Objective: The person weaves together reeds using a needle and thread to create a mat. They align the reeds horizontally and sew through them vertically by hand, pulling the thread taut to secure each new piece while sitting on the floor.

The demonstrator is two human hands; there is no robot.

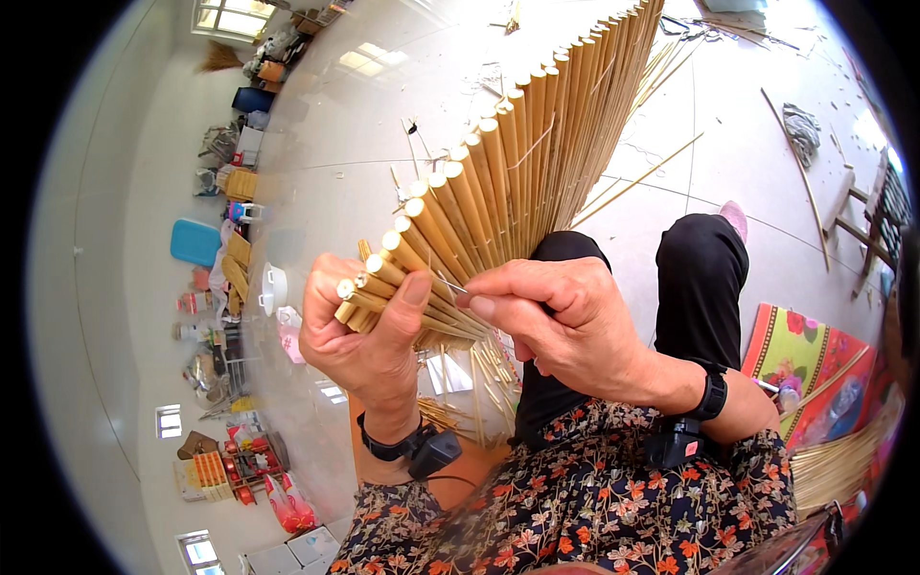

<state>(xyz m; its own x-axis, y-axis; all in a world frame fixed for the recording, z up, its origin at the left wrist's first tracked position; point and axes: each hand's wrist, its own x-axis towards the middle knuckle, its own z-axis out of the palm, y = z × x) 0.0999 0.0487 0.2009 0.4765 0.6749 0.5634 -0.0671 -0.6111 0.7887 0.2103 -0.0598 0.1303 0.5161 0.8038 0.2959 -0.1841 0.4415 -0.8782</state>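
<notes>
- Bamboo-stick mat [538, 158]: a row of round sticks set side by side, running from the person's left hand away past one knee to the upper edge of the view, above the pale floor [316, 144].
- Left grip [359, 331]: fingers wrapped closely around the near end of the row, thumb pressed over the outermost sticks.
- Right grip [570, 311]: thumb and forefinger pinched together on a thin strand [452, 286] beside the sticks; whether it is wire, thread or needle cannot be told.
- Handling (judged): each stick probably light, stiff and smooth, and apt to roll or slide on its neighbour; the whole should fold between sticks yet resist bending along them. Split ends may be brittle.
- Hold (judged): best taken around several sticks near their cut ends, as the left hand does, with the far part supported.
- Counts: mat, one; hands, two; black wrist straps [711, 391], two; blue tray [195, 242], one; white basin [273, 289], one; sticks, too overlapped to count.
</notes>
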